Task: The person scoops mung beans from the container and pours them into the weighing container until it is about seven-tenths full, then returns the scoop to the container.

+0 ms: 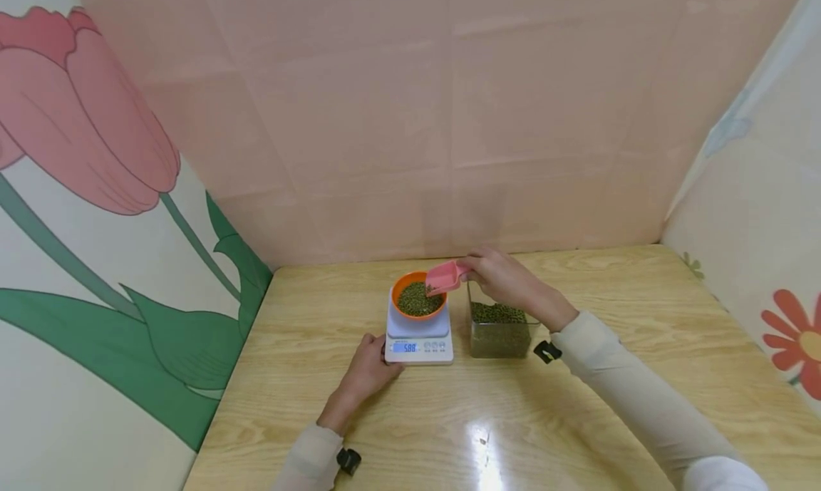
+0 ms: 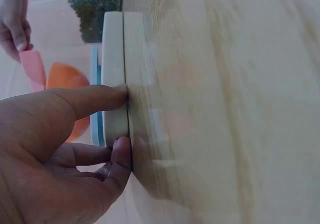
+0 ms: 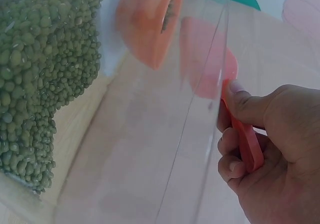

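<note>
My right hand (image 1: 497, 271) grips the red handle (image 3: 250, 146) of a pink scoop (image 1: 442, 277). The scoop tilts over the right rim of an orange bowl (image 1: 398, 308), with a few green beans at its lip. Mung beans (image 1: 418, 301) lie in the bowl, which stands on a white kitchen scale (image 1: 420, 328) whose lit display (image 1: 405, 348) appears to read 588. At the scale's front left corner, my left hand (image 1: 370, 366) holds it, thumb (image 2: 102, 97) along the front edge and fingers at the side.
Right of the scale stands a clear container (image 1: 500, 343) holding more mung beans (image 3: 45, 53), under my right forearm. The wooden table (image 1: 321, 313) meets a pink-covered wall (image 1: 372, 156) behind. Flower-painted panels (image 1: 83, 263) rise at left and right.
</note>
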Available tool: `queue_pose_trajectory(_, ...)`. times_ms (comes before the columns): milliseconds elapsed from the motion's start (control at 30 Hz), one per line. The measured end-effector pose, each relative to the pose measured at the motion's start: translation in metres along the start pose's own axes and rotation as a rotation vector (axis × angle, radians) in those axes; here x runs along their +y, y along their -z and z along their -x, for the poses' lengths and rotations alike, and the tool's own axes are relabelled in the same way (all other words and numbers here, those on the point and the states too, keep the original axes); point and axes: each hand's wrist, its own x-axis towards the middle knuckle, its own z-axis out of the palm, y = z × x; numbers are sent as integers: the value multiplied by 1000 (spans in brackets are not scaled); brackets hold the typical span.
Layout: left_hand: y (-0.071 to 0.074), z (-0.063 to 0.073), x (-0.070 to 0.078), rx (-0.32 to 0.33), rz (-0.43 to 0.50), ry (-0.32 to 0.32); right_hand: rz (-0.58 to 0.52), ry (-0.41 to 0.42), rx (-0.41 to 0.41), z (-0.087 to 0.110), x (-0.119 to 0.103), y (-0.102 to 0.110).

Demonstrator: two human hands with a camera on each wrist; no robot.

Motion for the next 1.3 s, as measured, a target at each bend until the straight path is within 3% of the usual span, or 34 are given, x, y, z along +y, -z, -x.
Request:
queue_pose_trajectory(1000,-3,-4,-7,1,-6,-26,21,10,20,8,-5,5)
queue_pose_trajectory(1300,-1,-3,-6,-15,3,3,1,-1,44,15,-6,11)
